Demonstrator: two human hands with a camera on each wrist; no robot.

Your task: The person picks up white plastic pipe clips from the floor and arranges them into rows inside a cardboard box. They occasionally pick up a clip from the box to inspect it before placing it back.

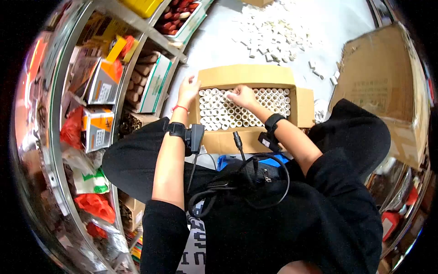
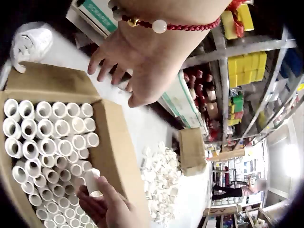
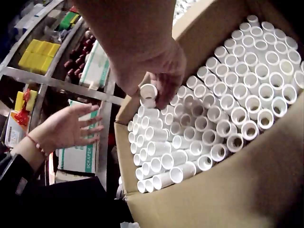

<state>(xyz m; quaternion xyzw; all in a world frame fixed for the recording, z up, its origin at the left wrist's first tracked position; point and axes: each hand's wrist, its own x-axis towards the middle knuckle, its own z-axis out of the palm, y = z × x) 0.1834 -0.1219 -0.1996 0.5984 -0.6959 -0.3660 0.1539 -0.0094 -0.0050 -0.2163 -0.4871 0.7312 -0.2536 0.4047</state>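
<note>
An open cardboard box [image 1: 246, 72] holds rows of white tubes [image 1: 212, 113], most standing upright; in the right wrist view some at the near left lean over. The right hand [image 1: 243, 97] is over the box and pinches one white tube [image 3: 148, 93] between thumb and fingers, above the others. At the box's left edge the left hand [image 1: 188, 91] holds nothing, its fingers spread and slightly bent in the left wrist view [image 2: 142, 64].
Loose white pieces [image 1: 278, 39] lie scattered on the floor beyond the box. Metal shelves [image 1: 137, 25] with boxes and bags stand at the left. A large carton [image 1: 378, 86] is at the right. A black cable [image 1: 287, 182] hangs over the person's lap.
</note>
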